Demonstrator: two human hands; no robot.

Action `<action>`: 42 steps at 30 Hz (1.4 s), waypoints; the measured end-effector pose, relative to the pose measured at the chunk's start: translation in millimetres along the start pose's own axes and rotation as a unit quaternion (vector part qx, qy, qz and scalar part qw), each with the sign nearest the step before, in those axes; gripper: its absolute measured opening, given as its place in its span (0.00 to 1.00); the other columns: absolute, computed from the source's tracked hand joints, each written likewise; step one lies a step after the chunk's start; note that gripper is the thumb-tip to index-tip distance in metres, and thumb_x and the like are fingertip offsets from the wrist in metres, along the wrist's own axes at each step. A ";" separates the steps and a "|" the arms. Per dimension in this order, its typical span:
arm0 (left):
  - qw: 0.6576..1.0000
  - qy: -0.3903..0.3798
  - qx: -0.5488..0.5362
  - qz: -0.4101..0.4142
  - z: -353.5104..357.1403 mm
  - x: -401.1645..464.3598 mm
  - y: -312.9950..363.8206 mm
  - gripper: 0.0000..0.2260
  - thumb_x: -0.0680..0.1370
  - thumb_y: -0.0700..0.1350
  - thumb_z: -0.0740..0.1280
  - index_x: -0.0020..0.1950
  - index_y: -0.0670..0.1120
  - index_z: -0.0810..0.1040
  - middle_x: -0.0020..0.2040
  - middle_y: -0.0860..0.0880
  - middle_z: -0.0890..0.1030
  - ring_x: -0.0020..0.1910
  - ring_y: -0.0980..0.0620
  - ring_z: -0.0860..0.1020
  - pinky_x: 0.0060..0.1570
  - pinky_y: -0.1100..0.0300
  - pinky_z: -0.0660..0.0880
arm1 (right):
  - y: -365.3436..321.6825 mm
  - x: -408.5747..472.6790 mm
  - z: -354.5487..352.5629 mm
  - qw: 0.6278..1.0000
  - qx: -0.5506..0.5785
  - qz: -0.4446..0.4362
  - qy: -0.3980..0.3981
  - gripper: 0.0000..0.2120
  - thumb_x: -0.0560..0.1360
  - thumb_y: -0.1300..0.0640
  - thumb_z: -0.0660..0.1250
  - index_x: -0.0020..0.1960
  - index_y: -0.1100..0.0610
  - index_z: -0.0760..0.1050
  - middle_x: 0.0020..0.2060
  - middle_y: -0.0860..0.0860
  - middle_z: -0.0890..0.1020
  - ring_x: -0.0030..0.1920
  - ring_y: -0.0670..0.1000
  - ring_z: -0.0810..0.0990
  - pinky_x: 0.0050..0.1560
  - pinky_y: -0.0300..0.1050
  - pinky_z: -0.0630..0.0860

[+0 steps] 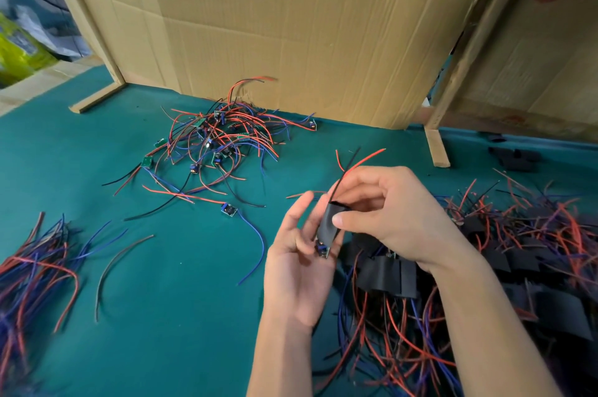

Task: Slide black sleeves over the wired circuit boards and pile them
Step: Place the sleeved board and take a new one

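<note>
Mid-frame, right hand point(385, 215) fingers are pinching the sleeve point(328, 225) down over the board point(322, 249) cradled in the left hand point(299, 264), whose fingers are loosely apart; next, seating fully, then piling lower right.

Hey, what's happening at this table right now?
A person is fitting a black sleeve over a small wired circuit board. The right hand pinches the sleeve with red and black wires sticking out its top, while the left hand supports it from below; the board's end still pokes out at the bottom. A tangle of bare boards with red, blue and black wires waits on the green table cover, and a pile of sleeved boards lies to the right.
</note>
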State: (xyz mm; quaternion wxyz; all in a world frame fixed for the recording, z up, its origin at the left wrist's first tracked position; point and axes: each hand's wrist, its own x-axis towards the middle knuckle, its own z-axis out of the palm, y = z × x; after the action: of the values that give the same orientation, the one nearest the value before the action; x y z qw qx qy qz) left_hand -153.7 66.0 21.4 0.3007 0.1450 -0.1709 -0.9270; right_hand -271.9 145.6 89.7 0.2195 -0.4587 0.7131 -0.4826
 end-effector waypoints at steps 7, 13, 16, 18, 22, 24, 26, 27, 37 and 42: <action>0.998 -0.037 -0.041 0.017 -2.2 -0.9 -0.7 0.37 0.63 0.27 0.54 0.71 0.45 0.72 0.66 0.42 0.80 0.63 0.49 0.81 0.60 0.49 0.72 | 4.5 -1.6 -5.5 0.997 0.078 0.007 -0.009 0.15 0.64 0.61 0.78 0.50 0.54 0.85 0.46 0.49 0.88 0.46 0.50 0.87 0.49 0.45 0.84; 0.995 -0.058 -0.081 0.014 -0.2 -2.1 -2.2 0.38 0.63 0.25 0.53 0.72 0.44 0.70 0.67 0.41 0.79 0.65 0.44 0.79 0.65 0.45 0.71 | 5.5 -3.2 -10.0 0.994 0.110 0.008 -0.009 0.12 0.66 0.64 0.78 0.47 0.53 0.85 0.45 0.52 0.88 0.34 0.53 0.84 0.37 0.42 0.80; 0.992 -0.074 -0.104 0.021 -0.3 -2.7 -2.1 0.39 0.63 0.24 0.54 0.73 0.44 0.70 0.68 0.40 0.78 0.68 0.41 0.76 0.68 0.44 0.68 | 4.1 -3.6 -9.7 0.992 0.129 0.006 -0.010 0.13 0.67 0.65 0.78 0.45 0.49 0.86 0.45 0.51 0.88 0.36 0.53 0.84 0.36 0.44 0.80; 0.989 -0.086 -0.121 0.024 -0.7 -2.8 -2.9 0.41 0.62 0.23 0.53 0.73 0.44 0.70 0.69 0.39 0.77 0.71 0.39 0.73 0.70 0.42 0.67 | 4.2 -3.8 -9.5 0.991 0.131 0.009 -0.005 0.13 0.67 0.66 0.79 0.43 0.48 0.86 0.45 0.50 0.87 0.36 0.53 0.84 0.35 0.44 0.80; 0.987 -0.102 -0.124 0.030 -1.2 -2.8 -4.5 0.41 0.62 0.23 0.55 0.74 0.46 0.69 0.70 0.39 0.76 0.72 0.39 0.71 0.72 0.42 0.65 | 5.3 -4.5 -10.5 0.991 0.135 0.019 0.016 0.11 0.65 0.63 0.79 0.44 0.51 0.85 0.44 0.52 0.87 0.34 0.52 0.83 0.34 0.43 0.80; 0.985 -0.108 -0.126 0.036 -1.5 -2.4 -4.2 0.42 0.62 0.22 0.55 0.74 0.47 0.69 0.70 0.40 0.76 0.72 0.40 0.71 0.74 0.44 0.63 | 7.0 -4.2 -10.3 0.990 0.137 0.022 0.027 0.12 0.68 0.68 0.79 0.45 0.52 0.85 0.44 0.51 0.87 0.34 0.52 0.83 0.35 0.44 0.80; 0.986 -0.113 -0.116 0.043 -0.9 -3.2 -3.7 0.43 0.61 0.22 0.56 0.74 0.48 0.69 0.70 0.41 0.76 0.72 0.41 0.72 0.73 0.46 0.63 | 8.0 -3.7 -8.9 0.989 0.143 0.029 0.037 0.13 0.70 0.71 0.77 0.46 0.54 0.85 0.42 0.49 0.87 0.35 0.52 0.84 0.35 0.45 0.82; 0.986 -0.117 -0.112 0.046 -0.2 -3.5 -3.6 0.43 0.61 0.22 0.55 0.74 0.48 0.69 0.70 0.42 0.76 0.72 0.42 0.72 0.73 0.47 0.63 | 8.1 -3.4 -8.0 0.988 0.149 0.032 0.038 0.13 0.70 0.71 0.76 0.47 0.55 0.84 0.42 0.49 0.87 0.35 0.52 0.84 0.36 0.45 0.82; 0.981 -0.107 -0.155 0.053 0.8 -3.5 -3.9 0.43 0.60 0.22 0.51 0.71 0.48 0.74 0.69 0.38 0.76 0.72 0.36 0.71 0.64 0.40 0.74 | 10.8 -6.3 -12.0 0.971 0.229 0.061 -0.041 0.13 0.71 0.75 0.73 0.48 0.59 0.83 0.47 0.57 0.86 0.46 0.57 0.88 0.44 0.50 0.85; 0.979 -0.108 -0.168 0.049 -0.7 -1.0 -1.9 0.40 0.60 0.22 0.49 0.64 0.43 0.81 0.69 0.36 0.76 0.71 0.35 0.71 0.65 0.39 0.70 | 11.4 -4.9 -7.9 0.971 0.230 0.049 -0.042 0.16 0.72 0.75 0.73 0.46 0.55 0.84 0.48 0.59 0.86 0.48 0.58 0.87 0.46 0.52 0.85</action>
State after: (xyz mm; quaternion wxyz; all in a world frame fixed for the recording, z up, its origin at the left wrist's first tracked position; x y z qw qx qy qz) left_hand -153.7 67.9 20.2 0.3454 -0.0166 -0.0514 -0.9369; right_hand -280.6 155.0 82.3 0.3725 -0.3800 0.5948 -0.6025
